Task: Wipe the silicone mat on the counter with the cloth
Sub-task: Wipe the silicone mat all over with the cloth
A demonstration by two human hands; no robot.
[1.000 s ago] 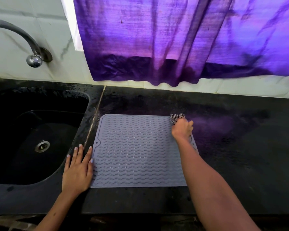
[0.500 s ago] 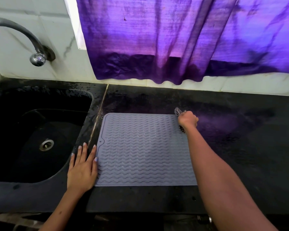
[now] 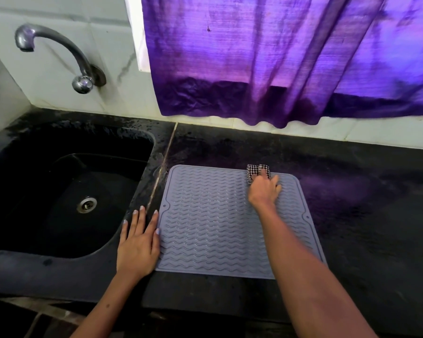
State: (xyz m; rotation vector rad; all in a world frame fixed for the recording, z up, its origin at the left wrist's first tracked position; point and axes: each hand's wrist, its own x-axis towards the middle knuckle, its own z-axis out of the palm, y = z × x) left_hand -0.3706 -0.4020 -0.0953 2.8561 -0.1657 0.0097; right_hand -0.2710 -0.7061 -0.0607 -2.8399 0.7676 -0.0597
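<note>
broadly, a dark stone worktop [image 3: 352, 215] spans the lower part of the view, backed by a pale tiled wall [image 3: 59, 69]. a purple fabric curtain [image 3: 279, 57] hangs over the wall on the right side, its hem ending just above the back of the worktop. a black moulded sink [image 3: 34, 191] is sunk into the worktop on the left, with a round metal drain [image 3: 86, 204] in its floor and a curved chrome tap [image 3: 59, 52] fixed to the wall above it.

a pale lilac square silicone mat [image 3: 217, 228] with wavy ridges lies flat on the worktop, just right of the sink and of a thin seam in the stone. the person's right arm reaches forward across the mat's right side. the left hand [image 3: 138, 242] lies flat on the worktop, fingers straight and close together, between the sink edge and the mat's left edge, its thumb side touching that edge; this grip holds nothing.

the right hand [image 3: 264, 189] is over the mat near its far right corner, its grip curled onto a small black-and-white checked cloth [image 3: 254, 173], with fingertips pressing the cloth down. the cloth sits at the mat's far edge, bunched under the fingers and showing just beyond them.
</note>
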